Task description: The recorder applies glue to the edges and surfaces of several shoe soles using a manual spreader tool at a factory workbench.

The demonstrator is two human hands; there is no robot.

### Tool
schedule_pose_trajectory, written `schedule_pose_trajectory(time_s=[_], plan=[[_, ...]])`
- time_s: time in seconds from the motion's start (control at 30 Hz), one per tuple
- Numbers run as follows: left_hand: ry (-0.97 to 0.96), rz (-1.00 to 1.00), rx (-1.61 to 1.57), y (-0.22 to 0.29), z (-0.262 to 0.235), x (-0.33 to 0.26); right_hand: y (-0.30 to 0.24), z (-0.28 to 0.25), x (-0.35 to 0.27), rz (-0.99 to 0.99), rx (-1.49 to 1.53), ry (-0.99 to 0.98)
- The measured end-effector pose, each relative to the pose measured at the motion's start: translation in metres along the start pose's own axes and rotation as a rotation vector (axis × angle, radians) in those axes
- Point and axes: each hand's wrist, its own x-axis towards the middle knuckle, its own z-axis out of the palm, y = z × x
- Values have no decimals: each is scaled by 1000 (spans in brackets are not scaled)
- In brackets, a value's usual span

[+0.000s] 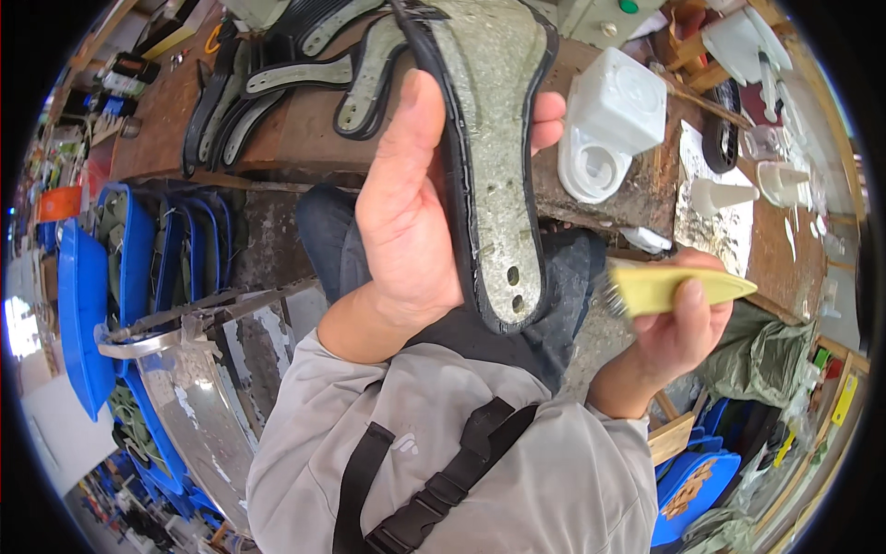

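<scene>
My left hand (406, 217) is wrapped round a long, tapering panel (494, 157) with a grey-green, shiny face and a black rim. Its thumb lies along the left rim, and its fingertips come out at the right edge from behind. The narrow, rounded end hangs over my lap and has two dark holes. To the right, my right hand (681, 337) is closed on a brush (688, 284) with a pale yellow handle. The dark bristles point left toward the panel, apart from it.
Several similar black-rimmed panels (297, 76) lie on the brown workbench (295, 138). A white plastic container (623, 102) stands on the right, past it a stained paper sheet (706, 222) and a white cone (723, 197). Blue bins (81, 319) line the left; another blue bin (672, 522) sits lower right.
</scene>
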Motion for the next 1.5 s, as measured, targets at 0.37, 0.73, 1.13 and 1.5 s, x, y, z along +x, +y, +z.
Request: schedule_pose_trajectory(time_s=[0.37,0.73,1.13,1.5], plan=[[-187,113,115,2,5,-5,-9,40,7,-651,-391,-619],[-126,15,56,9,8,0,-13,39,1,-941,-611,-585],[-237,-163,-194,11,8,-4,-33,40,31,-716,-725,-618],[-232,-125,-137,7,9,-6,-30,26,15,-578,-462,-573]])
